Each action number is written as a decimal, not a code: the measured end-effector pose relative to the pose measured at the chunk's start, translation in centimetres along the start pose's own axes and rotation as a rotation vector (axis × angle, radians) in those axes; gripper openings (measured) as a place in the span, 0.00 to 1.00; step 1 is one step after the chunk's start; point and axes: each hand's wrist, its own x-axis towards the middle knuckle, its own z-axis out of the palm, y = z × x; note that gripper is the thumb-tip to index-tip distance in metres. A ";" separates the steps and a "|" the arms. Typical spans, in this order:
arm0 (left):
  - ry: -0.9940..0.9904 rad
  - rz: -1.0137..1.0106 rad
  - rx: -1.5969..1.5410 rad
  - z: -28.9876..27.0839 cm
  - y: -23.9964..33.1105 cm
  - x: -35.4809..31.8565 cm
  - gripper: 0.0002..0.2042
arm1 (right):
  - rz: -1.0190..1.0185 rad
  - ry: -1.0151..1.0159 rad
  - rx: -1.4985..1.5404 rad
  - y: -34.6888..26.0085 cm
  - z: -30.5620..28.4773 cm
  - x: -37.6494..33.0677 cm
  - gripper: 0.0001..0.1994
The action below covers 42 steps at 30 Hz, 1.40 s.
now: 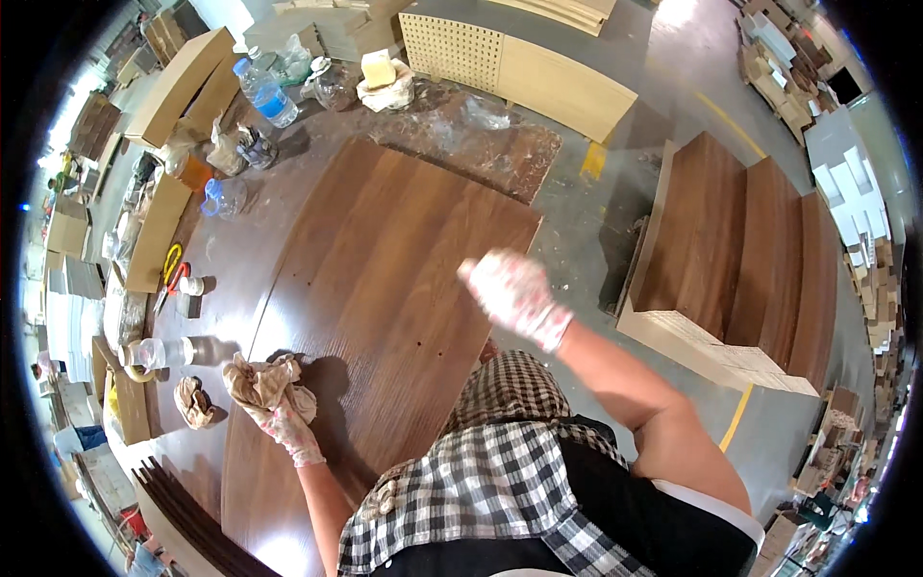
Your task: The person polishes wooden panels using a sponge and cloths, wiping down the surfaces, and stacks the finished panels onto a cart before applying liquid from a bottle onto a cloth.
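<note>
A wide dark-brown wood-grain panel (385,260) lies across the table in front of me, with a few small dark holes in its face. My left hand (290,431), in a patterned white-and-red glove, grips a crumpled tan rag (264,381) by the panel's left edge. Raised over the right edge of the panel is my right hand (516,296), gloved alike. Motion smears its fingers, so whether they hold anything cannot be made out. Another wadded rag (194,402) rests on the table left of the held one.
Red-and-yellow scissors (174,273), a clear jar (159,353) and a water bottle (266,93) stand or lie along the table's left and far sides. Dark strips (187,510) lie at lower left. Stacked brown panels (692,240) stand on the floor at right.
</note>
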 end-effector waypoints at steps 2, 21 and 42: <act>-0.004 0.075 -0.006 -1.4 -0.7 -0.2 0.31 | 0.208 -0.033 -0.247 5.3 -1.4 1.5 0.08; -0.014 -0.047 0.241 -1.9 -0.9 0.3 0.49 | 0.079 0.335 -0.023 10.8 -1.3 -0.6 0.09; -0.004 -0.013 0.020 -2.7 -1.9 0.3 0.40 | -0.001 0.127 -0.196 4.4 -0.2 1.2 0.03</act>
